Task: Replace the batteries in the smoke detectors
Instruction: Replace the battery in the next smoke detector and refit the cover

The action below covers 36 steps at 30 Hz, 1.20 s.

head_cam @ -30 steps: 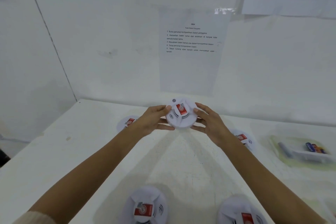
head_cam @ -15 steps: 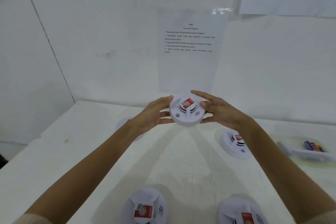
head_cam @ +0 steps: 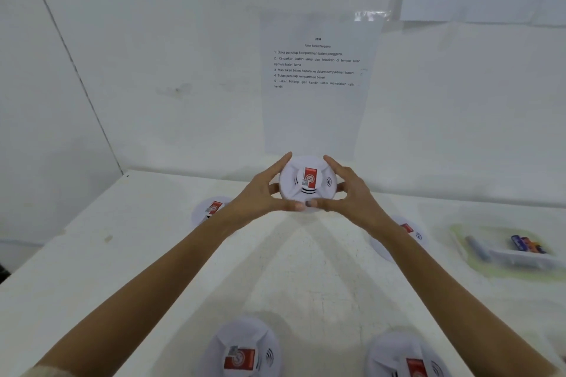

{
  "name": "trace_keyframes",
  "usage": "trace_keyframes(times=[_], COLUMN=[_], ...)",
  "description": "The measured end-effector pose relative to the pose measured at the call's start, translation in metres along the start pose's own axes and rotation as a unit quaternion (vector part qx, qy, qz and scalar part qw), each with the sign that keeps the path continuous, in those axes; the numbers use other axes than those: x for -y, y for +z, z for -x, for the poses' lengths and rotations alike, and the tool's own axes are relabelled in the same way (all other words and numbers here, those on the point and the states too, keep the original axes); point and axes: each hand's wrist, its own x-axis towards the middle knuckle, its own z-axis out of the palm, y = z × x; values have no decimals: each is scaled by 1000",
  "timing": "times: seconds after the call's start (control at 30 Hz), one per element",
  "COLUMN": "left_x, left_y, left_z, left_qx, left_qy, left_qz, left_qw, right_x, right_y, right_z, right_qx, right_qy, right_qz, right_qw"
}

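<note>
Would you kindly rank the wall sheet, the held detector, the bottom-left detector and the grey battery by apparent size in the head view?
1. The wall sheet.
2. The bottom-left detector and the held detector: the nearer one looks bigger, but nearness may explain that, so they are unranked.
3. The grey battery.

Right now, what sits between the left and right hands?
A white detector, red label facing the camera, held at its rim by the left hand and the right hand. The head view shows it.
</note>
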Motion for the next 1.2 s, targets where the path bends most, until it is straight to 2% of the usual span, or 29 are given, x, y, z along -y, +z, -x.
trace_keyframes(times=[0.1, 0.2, 0.37, 0.47, 0.73, 1.2], left_x=[3, 4, 3, 1, 2, -2], left_y=[0, 5, 3, 0, -2, 0], left_z=[-5, -6, -5, -5, -3, -2], left_qx=[2, -41, -70, -67, -78, -88], left_qy=[37, 68, 107, 109, 130, 150], left_qz=[-47, -52, -98, -121, -164, -157], left_qw=[998, 996, 987, 984, 975, 972], right_x=[-2, 2, 7, 7, 6, 10], right_y=[-1, -3, -6, -8, -1, 0], right_z=[-2, 0, 7, 7, 9, 8], right_qx=[-7, -13, 35, 50, 25, -3], right_qy=[-6, -20, -60, -70, -67, -75], right_qz=[6, 36, 33, 19, 14, 25], right_qw=[1000, 999, 997, 996, 997, 997])
